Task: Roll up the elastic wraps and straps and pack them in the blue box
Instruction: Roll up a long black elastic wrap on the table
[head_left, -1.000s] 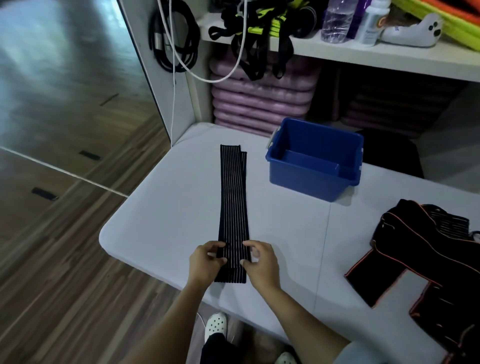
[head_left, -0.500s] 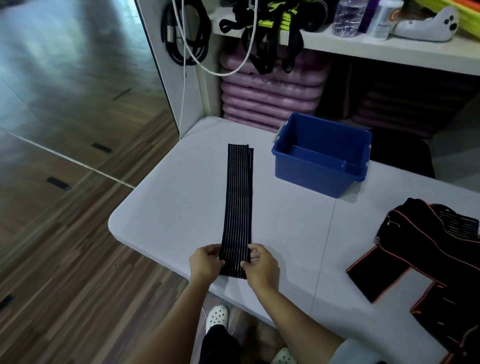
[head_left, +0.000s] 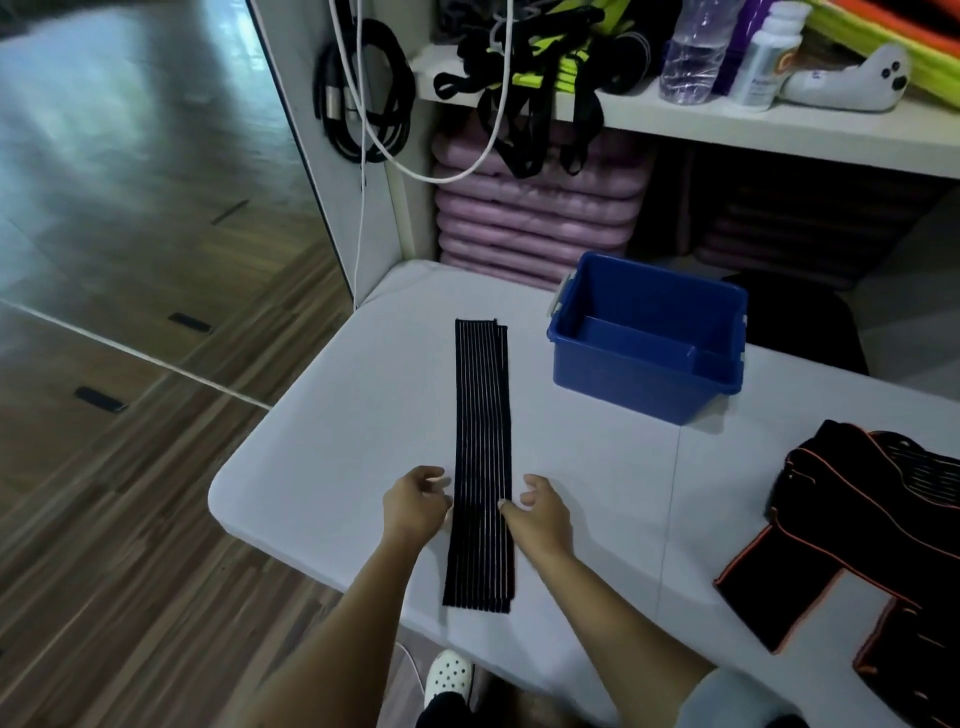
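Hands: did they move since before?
Yes. The left hand and right hand slid forward along the striped strap, from its end by the near edge of the table toward the blue box.

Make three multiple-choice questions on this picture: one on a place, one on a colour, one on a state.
1. Where does the blue box stand? A. on the floor B. on the table, right of the striped wrap's far end C. on the wrap
2. Which colour edges the black straps at the right? A. green B. white C. orange
3. The striped wrap is: A. flat, unrolled B. rolled tight C. in the box
Key: 1 B, it sits on the tabletop beside the wrap's far end; 2 C, orange trim outlines them; 3 A, it lies full length between the left hand and the right hand.
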